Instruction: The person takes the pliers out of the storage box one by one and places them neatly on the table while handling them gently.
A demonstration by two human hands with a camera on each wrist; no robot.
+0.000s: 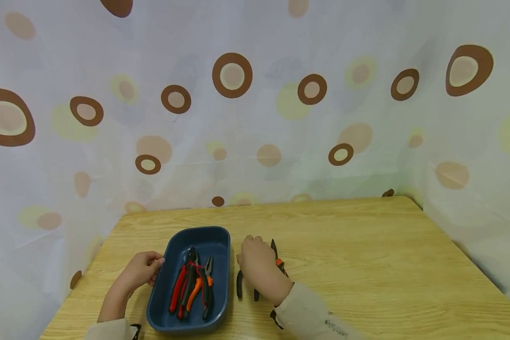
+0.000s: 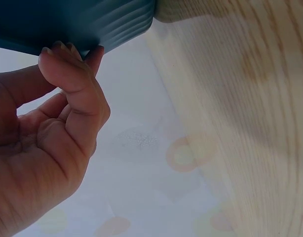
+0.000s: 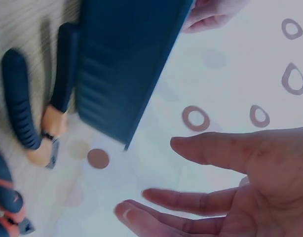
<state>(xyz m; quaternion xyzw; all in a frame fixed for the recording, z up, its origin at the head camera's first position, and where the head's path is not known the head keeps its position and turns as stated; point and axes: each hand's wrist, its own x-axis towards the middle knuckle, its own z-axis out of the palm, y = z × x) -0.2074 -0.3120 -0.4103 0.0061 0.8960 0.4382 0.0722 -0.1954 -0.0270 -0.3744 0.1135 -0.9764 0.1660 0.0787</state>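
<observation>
A dark blue plastic bin (image 1: 228,283) stands on the table, holding several pliers: red-handled ones (image 1: 177,289), a black-and-red pair (image 1: 190,285) and orange-and-black needle-nose pliers (image 1: 208,269). My left hand (image 1: 142,270) pinches its left rim; in the left wrist view, curled fingers (image 2: 87,106) touch the outer wall. My right hand (image 1: 259,267) hovers right of the bin, over pliers with black handles (image 3: 17,98) and orange parts. Its fingers are spread, with nothing between them. Another pair of pliers (image 1: 279,262), orange and black, lies just beyond it, partly hidden.
The wooden table (image 1: 365,269) stretches off to the right. A white curtain (image 1: 259,123) with brown and yellow circles hangs behind the table and along both sides.
</observation>
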